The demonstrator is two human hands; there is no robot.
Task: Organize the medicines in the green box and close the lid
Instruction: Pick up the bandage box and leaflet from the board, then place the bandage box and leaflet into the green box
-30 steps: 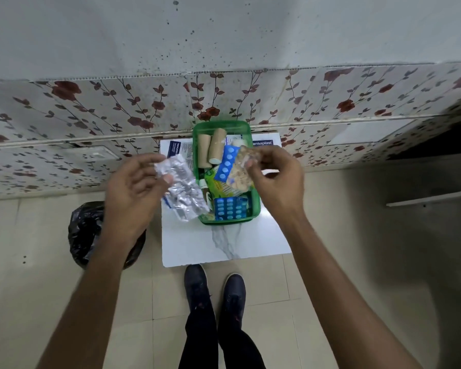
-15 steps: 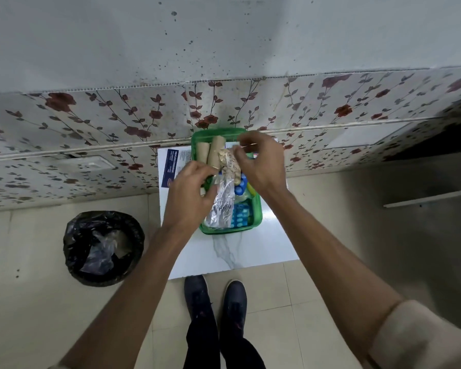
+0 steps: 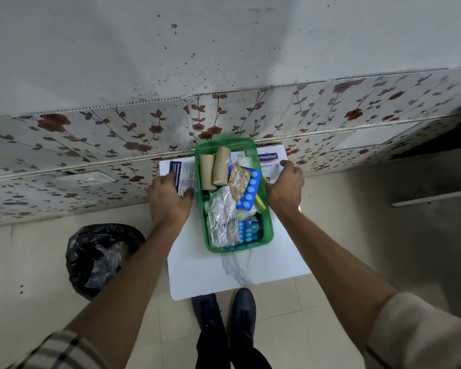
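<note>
Green box (image 3: 267,230) between hands; left grip (image 3: 169,201) pinching leaflet (image 3: 183,173), right grip (image 3: 285,186) clasping carton (image 3: 270,162).

Green box (image 3: 268,227): translucent, glossy plastic. Blister strip (image 3: 222,222): crinkled, shiny silver foil. Bandage rolls (image 3: 214,170): matt tan cloth. Worktop (image 3: 197,272): smooth white marble-look surface. Bin liner (image 3: 99,257): glossy black plastic. Floor (image 3: 37,262): smooth beige tiles.

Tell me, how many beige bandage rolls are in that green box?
2: the left roll and the right roll lie side by side at the far end of the green box. More may hide beneath the packets.
</note>
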